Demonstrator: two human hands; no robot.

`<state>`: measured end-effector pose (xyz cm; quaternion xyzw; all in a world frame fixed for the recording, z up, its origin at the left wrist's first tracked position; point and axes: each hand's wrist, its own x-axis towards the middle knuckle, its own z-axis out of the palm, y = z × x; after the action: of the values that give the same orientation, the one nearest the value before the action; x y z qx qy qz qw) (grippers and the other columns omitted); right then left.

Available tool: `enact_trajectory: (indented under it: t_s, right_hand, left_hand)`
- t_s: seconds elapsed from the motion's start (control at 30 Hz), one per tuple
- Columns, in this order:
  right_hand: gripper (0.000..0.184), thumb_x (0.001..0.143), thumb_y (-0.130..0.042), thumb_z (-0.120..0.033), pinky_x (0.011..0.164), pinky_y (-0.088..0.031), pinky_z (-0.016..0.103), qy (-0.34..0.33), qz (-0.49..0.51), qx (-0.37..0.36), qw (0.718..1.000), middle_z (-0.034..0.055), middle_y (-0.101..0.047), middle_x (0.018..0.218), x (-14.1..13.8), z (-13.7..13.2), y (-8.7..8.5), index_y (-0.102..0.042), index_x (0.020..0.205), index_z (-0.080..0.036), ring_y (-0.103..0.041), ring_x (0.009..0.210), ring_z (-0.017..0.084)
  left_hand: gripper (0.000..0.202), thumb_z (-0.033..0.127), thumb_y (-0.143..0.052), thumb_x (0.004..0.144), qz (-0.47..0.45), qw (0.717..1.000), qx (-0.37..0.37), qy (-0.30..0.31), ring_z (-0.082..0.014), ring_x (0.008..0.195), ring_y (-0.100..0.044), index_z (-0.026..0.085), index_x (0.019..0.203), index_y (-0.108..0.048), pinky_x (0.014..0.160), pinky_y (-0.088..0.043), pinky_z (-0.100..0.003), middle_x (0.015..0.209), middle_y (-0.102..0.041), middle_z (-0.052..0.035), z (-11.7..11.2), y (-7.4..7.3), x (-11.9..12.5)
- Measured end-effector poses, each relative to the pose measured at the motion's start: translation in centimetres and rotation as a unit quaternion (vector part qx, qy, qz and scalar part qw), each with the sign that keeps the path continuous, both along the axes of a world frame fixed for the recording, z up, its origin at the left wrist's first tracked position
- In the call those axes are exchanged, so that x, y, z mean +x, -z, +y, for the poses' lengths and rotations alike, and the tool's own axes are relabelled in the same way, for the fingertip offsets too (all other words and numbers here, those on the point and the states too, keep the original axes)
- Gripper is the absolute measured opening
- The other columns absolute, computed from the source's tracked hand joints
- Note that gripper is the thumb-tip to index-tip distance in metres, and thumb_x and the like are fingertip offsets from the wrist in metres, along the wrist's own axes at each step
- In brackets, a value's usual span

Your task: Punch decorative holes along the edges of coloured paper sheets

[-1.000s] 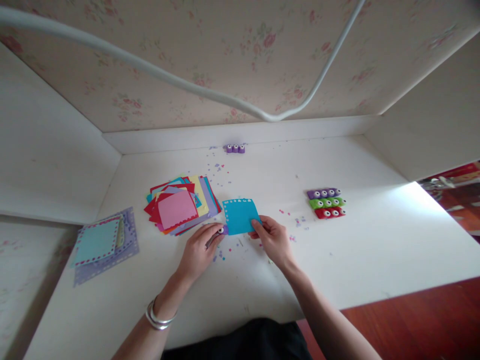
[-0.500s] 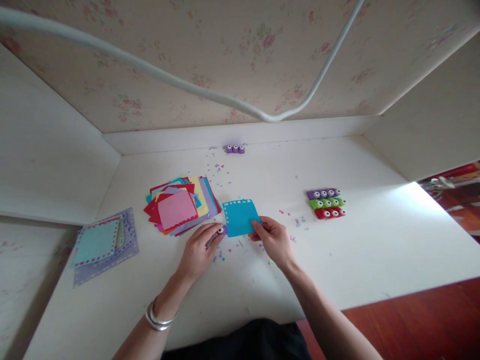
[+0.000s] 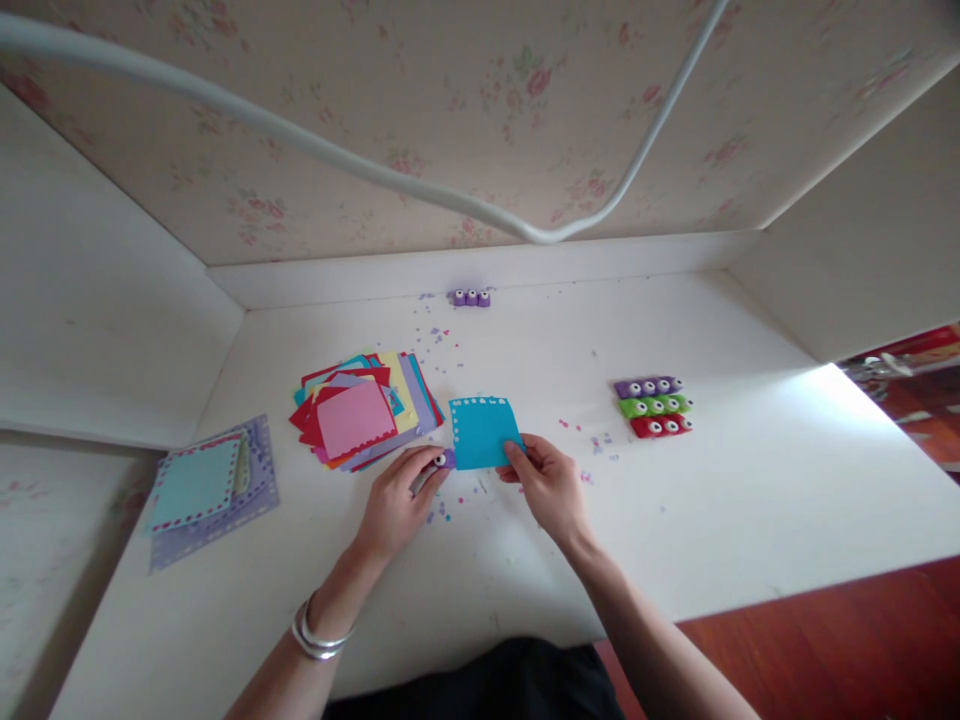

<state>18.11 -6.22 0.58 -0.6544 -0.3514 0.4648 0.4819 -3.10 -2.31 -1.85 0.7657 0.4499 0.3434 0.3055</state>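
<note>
Between my hands is a blue square of paper, with small shapes punched along its top and left edges. My right hand pinches its right side, thumb on top. My left hand is closed around a small purple craft punch with a white button. That punch sits at the paper's lower left edge; my fingers cover most of it. Just left of the blue paper lies a pile of coloured papers, a pink sheet uppermost.
Purple, green and red punches stand in rows on the right. More purple punches are near the back ledge. Bordered sheets, pale blue on purple, lie at far left. Punched-out confetti dots the white table. A white cable hangs above.
Almost nothing differs. The blue paper has shifted very slightly, while both hands keep their grips and the punch stays at its left edge.
</note>
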Motion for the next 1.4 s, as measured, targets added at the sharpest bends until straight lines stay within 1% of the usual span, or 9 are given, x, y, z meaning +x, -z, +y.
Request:
enact_trajectory:
  t_s: [0.17,0.4,0.6,0.87,1.03,1.23,1.4]
  right_hand:
    - [0.042,0.082,-0.061,-0.052,0.062,-0.059,0.035,0.002,-0.007,-0.002,1.000,0.0101,-0.074,0.077,-0.1,0.1,-0.2,-0.066,0.100,-0.014,-0.072,0.067,0.024]
    - [0.041,0.082,-0.061,-0.051,0.061,-0.059,0.034,-0.002,0.012,-0.017,1.000,0.0080,-0.073,0.073,-0.2,-0.2,-0.7,-0.066,0.099,-0.015,-0.072,0.066,0.023]
    - [0.042,0.082,-0.061,-0.053,0.062,-0.059,0.034,0.002,0.003,-0.012,1.000,0.0085,-0.073,0.074,-0.1,0.0,-0.2,-0.066,0.100,-0.015,-0.072,0.067,0.023]
    - [0.042,0.083,-0.060,-0.054,0.064,-0.059,0.034,-0.018,0.008,-0.014,1.000,0.0085,-0.073,0.076,-0.4,0.1,0.4,-0.067,0.100,-0.016,-0.072,0.069,0.023]
    - [0.042,0.080,-0.063,-0.054,0.065,-0.059,0.034,-0.033,0.038,-0.033,0.998,0.0061,-0.072,0.073,0.0,0.5,0.6,-0.067,0.096,-0.016,-0.071,0.067,0.021]
    - [0.039,0.078,-0.065,-0.052,0.066,-0.058,0.033,-0.042,0.070,-0.035,0.996,0.0049,-0.072,0.075,0.5,0.8,0.7,-0.068,0.095,-0.016,-0.069,0.066,0.019]
    - [0.038,0.077,-0.066,-0.051,0.064,-0.056,0.031,-0.058,0.089,-0.039,0.994,0.0031,-0.070,0.068,0.5,0.7,1.0,-0.069,0.091,-0.016,-0.067,0.063,0.017]
  left_hand:
    - [0.021,0.025,-0.061,0.087,-0.006,1.000,0.006,0.003,-0.0163,0.095,-0.065,0.022,0.108,-0.063,0.085,-0.055,-0.030,0.107,-0.067,-0.0048,-0.1,-0.1,0.1]
    - [0.021,0.024,-0.062,0.087,-0.018,1.000,0.005,0.000,-0.0161,0.094,-0.065,0.023,0.108,-0.064,0.085,-0.055,-0.029,0.106,-0.067,-0.0046,0.0,-0.1,0.1]
    - [0.023,0.021,-0.061,0.087,-0.015,0.999,0.020,0.023,-0.0170,0.098,-0.064,0.023,0.110,-0.062,0.088,-0.055,-0.032,0.106,-0.067,-0.0052,0.0,-0.3,0.1]
    - [0.023,0.024,-0.059,0.089,0.003,0.999,0.008,0.033,-0.0195,0.101,-0.063,0.023,0.111,-0.063,0.092,-0.053,-0.037,0.108,-0.067,-0.0075,0.0,-0.3,0.0]
    - [0.026,0.024,-0.058,0.089,0.018,0.998,0.039,0.037,-0.0210,0.104,-0.062,0.024,0.115,-0.063,0.092,-0.053,-0.039,0.110,-0.067,-0.0074,0.0,-0.3,-0.1]
    - [0.027,0.023,-0.059,0.089,0.026,0.998,0.056,0.035,-0.0202,0.104,-0.062,0.024,0.115,-0.063,0.091,-0.053,-0.037,0.110,-0.067,-0.0069,0.1,-0.2,-0.1]
    - [0.028,0.023,-0.059,0.089,0.036,0.997,0.058,0.038,-0.0198,0.103,-0.062,0.024,0.117,-0.062,0.091,-0.053,-0.037,0.110,-0.067,-0.0064,0.1,-0.1,-0.1]
